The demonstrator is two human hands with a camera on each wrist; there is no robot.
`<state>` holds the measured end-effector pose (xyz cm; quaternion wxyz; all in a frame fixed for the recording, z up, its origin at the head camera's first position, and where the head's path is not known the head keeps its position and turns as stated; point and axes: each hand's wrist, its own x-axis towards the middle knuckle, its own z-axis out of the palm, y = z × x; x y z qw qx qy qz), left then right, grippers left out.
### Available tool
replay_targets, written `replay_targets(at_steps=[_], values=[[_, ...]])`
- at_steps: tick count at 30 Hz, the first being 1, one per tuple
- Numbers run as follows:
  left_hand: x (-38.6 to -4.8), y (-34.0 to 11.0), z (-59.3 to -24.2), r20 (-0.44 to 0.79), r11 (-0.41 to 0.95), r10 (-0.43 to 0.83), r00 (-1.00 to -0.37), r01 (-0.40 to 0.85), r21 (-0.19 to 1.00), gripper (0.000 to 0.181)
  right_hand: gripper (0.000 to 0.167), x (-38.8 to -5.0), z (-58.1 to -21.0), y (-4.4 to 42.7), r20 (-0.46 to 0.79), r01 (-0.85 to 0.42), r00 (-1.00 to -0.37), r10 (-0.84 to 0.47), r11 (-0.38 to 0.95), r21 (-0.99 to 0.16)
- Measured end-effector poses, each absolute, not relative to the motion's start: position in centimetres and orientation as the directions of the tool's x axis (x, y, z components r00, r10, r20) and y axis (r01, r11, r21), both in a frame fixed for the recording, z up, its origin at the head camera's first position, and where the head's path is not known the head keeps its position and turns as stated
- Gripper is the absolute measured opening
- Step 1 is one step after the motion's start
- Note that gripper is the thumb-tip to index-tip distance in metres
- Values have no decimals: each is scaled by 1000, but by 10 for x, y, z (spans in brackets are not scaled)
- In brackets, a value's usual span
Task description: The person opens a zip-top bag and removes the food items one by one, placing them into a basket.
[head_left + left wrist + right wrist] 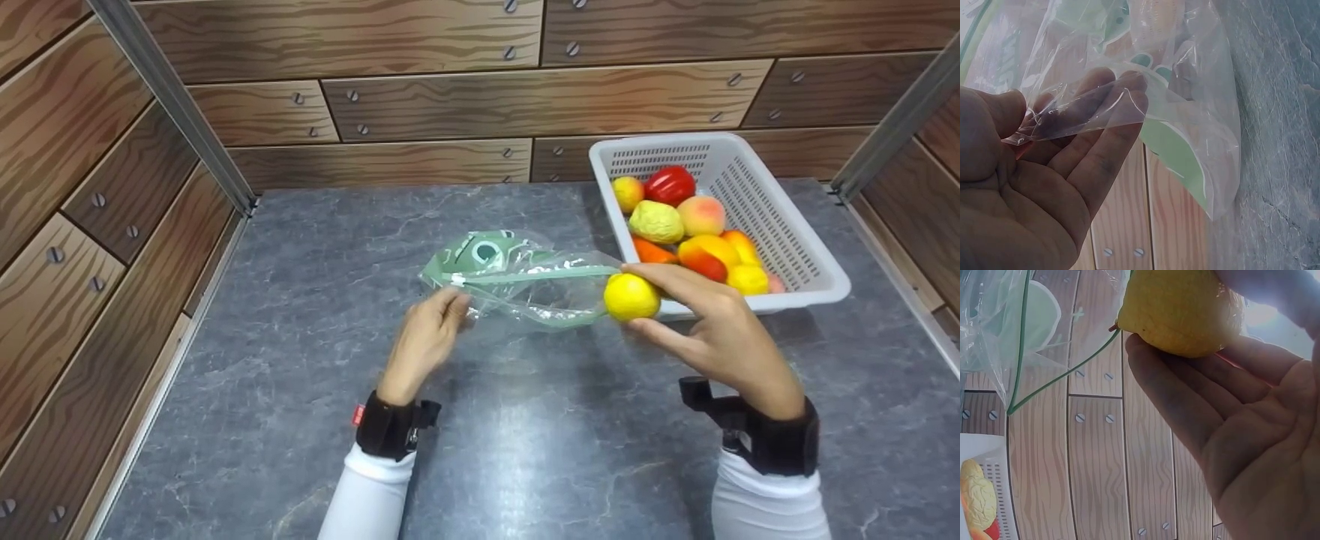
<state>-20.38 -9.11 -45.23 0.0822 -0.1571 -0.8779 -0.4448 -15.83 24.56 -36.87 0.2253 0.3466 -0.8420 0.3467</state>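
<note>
A clear zip-top plastic bag with green print and a green zip strip is held above the table. Its near edge is pinched between the thumb and fingers of my left hand; the left wrist view shows the clear film lying over those fingers. My right hand grips a yellow lemon between thumb and fingers, at the right end of the bag's mouth. In the right wrist view the lemon shows its small stem beside the parted green zip edges. Whether the lemon touches the bag, I cannot tell.
A white perforated basket stands at the back right, holding a red bell pepper, a peach and several other fruits and vegetables. The grey marbled table is bordered by wood-patterned walls at the back and sides.
</note>
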Motion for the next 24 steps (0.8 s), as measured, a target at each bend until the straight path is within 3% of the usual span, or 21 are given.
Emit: replay_targets(at_steps=[5, 12, 24], values=[[-204, -91, -452, 282, 559, 200, -938, 346, 754, 28, 63, -156, -367, 248, 582, -700, -703, -408, 544, -464], [-203, -90, -451, 274, 556, 193, -942, 335, 761, 29, 68, -156, -366, 253, 639, -735, -667, -383, 477, -482], [-205, -92, -452, 277, 557, 202, -939, 343, 756, 27, 69, -158, -367, 268, 685, -711, -671, -284, 509, -486]])
